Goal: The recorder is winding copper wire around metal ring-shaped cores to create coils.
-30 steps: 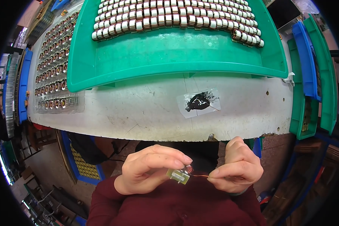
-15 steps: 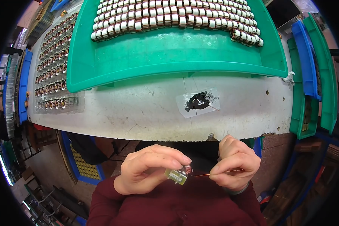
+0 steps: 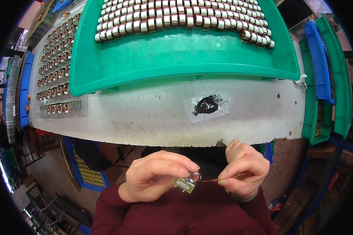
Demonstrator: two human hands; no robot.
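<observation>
My left hand (image 3: 155, 176), in front of the table edge, is closed on a small wire-wound coil (image 3: 193, 178). The coil sits on a yellow-green base plate (image 3: 183, 185) with a pale label-like patch, and a short pin sticks out below. Thumb and fingers cover much of the winding. To its right, my right hand (image 3: 245, 168) pinches a thin copper wire (image 3: 210, 180). One end of the wire reaches the coil's right side; the other passes beyond my fingers. Whether the tip touches the coil, I cannot tell.
A green tray (image 3: 184, 70) on the white table (image 3: 133, 117) holds rows of white-topped coils (image 3: 180, 19). Clear plastic trays of coils (image 3: 59, 92) lie at left. Glossy black paste (image 3: 206, 105) is smeared on a clear sheet. Blue and green bins (image 3: 317, 78) stand at right.
My right hand has shifted slightly left toward the coil, and the wire has moved with it. My left hand and the coil have hardly moved.
</observation>
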